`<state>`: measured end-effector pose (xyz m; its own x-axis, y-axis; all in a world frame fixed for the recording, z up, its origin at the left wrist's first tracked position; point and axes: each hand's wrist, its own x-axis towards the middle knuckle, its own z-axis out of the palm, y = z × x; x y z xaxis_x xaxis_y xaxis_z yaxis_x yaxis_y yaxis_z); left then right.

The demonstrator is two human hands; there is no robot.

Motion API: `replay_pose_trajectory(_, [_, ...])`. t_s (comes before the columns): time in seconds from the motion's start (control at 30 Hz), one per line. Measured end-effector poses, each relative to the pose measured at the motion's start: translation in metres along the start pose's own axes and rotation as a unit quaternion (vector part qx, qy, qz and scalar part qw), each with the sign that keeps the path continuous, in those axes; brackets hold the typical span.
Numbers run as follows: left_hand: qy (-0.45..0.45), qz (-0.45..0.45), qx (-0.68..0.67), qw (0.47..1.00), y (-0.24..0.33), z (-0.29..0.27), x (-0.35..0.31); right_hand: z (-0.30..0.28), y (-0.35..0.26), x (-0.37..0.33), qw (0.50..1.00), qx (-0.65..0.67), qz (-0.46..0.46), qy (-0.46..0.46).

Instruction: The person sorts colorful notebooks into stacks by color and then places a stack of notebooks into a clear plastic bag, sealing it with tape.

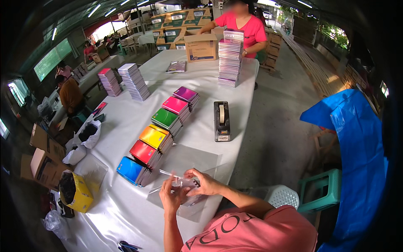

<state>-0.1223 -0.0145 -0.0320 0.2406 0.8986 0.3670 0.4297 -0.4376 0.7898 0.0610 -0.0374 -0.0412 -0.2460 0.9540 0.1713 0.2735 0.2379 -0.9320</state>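
Observation:
In front of me, both hands are closed about a small spiral-bound bundle in clear plastic [189, 183]. My left hand [171, 196] grips its left side; the raised fingers are blurred. My right hand [203, 183] holds the right side, with the dark coil showing beside its fingers. The fingers and glare hide most of the bundle. Beneath my hands are flat clear plastic sheets [210, 158]. Just beyond, stacks of spiral notebooks run away from me in a row: blue [132, 169], red [145, 152], yellow [155, 136], green [165, 118], pink [175, 105] and purple [185, 94].
A black tape dispenser [221, 122] stands near the table's right edge. Tall notebook stacks [230, 59] rise farther off, near a person in pink [247, 31] at an open carton [201, 47]. A yellow bag [79, 193] sits left; green stool [321, 187] at right.

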Motion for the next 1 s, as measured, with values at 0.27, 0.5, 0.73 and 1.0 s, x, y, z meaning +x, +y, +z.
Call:
replay_pose_trajectory(0.27, [-0.031, -0.128, -0.103, 0.986, 0.012, -0.005, 0.012, -0.053, 0.057, 0.05, 0.946, -0.312, 0.081, 0.032])
replay_pose_trajectory(0.5, [-0.045, -0.165, -0.136, 0.976, 0.013, -0.013, 0.013, -0.027, -0.012, 0.017, 0.993, -0.106, -0.03, -0.049])
replay_pose_trajectory(0.73, [-0.016, -0.15, -0.129, 0.98, 0.019, -0.009, 0.014, -0.008, -0.009, 0.035, 0.959, 0.075, 0.206, -0.178])
replay_pose_trajectory(1.0, [-0.011, -0.172, -0.102, 0.98, 0.003, -0.024, -0.022, -0.007, 0.0, 0.047, 0.943, 0.081, 0.147, -0.286])
